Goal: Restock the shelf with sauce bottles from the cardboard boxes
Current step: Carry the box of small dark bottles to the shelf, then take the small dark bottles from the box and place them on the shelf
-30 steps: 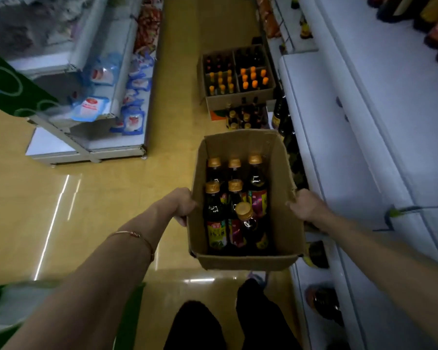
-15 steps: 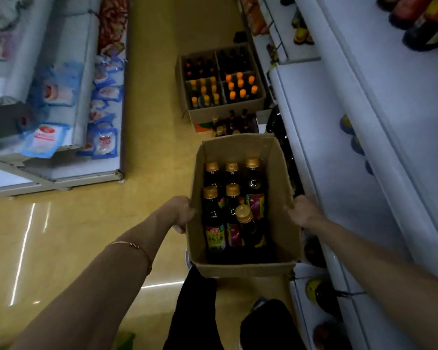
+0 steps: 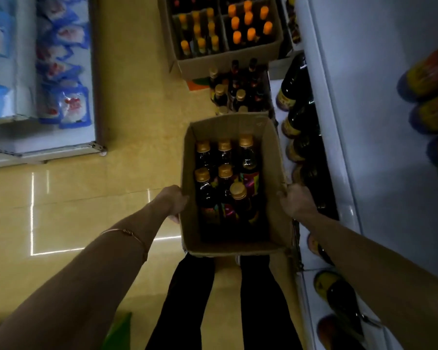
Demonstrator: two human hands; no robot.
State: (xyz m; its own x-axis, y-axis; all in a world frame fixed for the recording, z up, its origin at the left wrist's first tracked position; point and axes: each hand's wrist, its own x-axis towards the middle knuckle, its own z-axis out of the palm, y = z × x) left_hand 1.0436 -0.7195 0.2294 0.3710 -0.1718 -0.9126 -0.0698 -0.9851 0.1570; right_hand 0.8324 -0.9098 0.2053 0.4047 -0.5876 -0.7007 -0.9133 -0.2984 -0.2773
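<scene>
Left hand [image 3: 173, 202] and right hand [image 3: 297, 200] each grip a side wall of the cardboard box [image 3: 190, 157], frame centre. Gold-capped sauce bottles [image 3: 225, 170] stand inside; white shelf [image 3: 364, 122] at right.

You've got a matt brown cardboard box [image 3: 273, 157], rough edges. Bottles [image 3: 248, 168] inside: dark glossy glass w/ shiny gold caps. Floor [image 3: 127, 137] is polished, reflective tile. Shelf [image 3: 364, 122]: smooth white, prob. painted metal.

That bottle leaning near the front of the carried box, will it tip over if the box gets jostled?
Probably: the leaning bottle already tilts, with bare space beside it in the box. Likely heavy and breakable; it looks full.
</scene>
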